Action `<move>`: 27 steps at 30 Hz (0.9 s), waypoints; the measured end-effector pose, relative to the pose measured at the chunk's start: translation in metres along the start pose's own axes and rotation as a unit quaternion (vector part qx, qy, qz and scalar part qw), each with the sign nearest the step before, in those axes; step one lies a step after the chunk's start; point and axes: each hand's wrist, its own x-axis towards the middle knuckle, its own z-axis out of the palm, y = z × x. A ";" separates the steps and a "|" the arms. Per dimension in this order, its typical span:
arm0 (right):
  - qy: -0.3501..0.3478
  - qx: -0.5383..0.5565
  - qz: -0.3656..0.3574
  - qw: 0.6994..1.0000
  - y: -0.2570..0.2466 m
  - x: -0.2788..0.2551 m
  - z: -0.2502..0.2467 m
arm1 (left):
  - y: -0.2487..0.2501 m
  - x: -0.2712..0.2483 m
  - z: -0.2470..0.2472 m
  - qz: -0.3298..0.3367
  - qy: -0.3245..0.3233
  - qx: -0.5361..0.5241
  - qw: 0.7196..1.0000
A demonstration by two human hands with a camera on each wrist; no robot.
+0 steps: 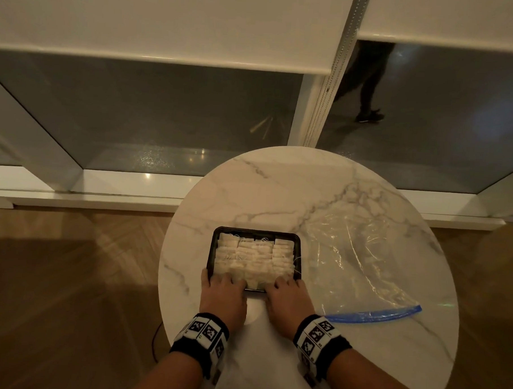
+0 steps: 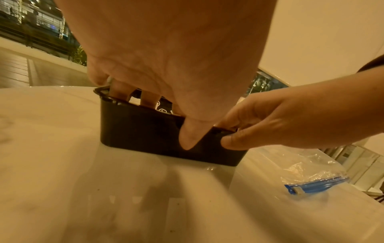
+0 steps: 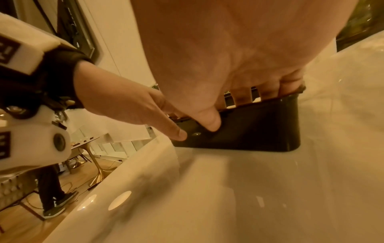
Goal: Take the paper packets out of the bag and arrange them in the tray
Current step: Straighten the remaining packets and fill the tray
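A black tray [image 1: 211,251] sits on the round marble table [image 1: 279,189], filled with rows of white paper packets [image 1: 254,257]. Both hands hold its near wall. My left hand [image 1: 224,287] has its fingers over the rim at the near-left corner, with the thumb on the outer wall [image 2: 135,128]. My right hand [image 1: 286,289] holds the near-right corner the same way, thumb pressed on the dark wall [image 3: 259,128]. The clear bag [image 1: 358,257] with a blue zip strip [image 1: 373,312] lies flat to the tray's right, and I see no packets in it.
The table's near edge is just behind my wrists. Wooden floor [image 1: 69,274] lies to the left. Beyond the table are a window, a white sill and lowered blinds [image 1: 169,20]. A person's legs [image 3: 51,197] stand by the table's left side.
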 end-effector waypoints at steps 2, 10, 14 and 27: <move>-0.013 0.012 0.005 1.000 -0.001 0.003 0.004 | 0.000 0.000 0.000 -0.005 -0.011 -0.003 1.000; -0.026 0.047 0.015 0.998 -0.003 0.009 -0.001 | 0.000 0.000 -0.007 0.000 -0.012 -0.002 1.000; -0.037 0.036 0.015 0.999 -0.006 0.006 -0.007 | 0.002 -0.002 -0.004 0.000 -0.027 -0.028 0.999; -0.054 0.064 0.032 0.996 -0.010 0.008 -0.004 | 0.004 0.001 0.000 -0.015 -0.063 -0.035 0.997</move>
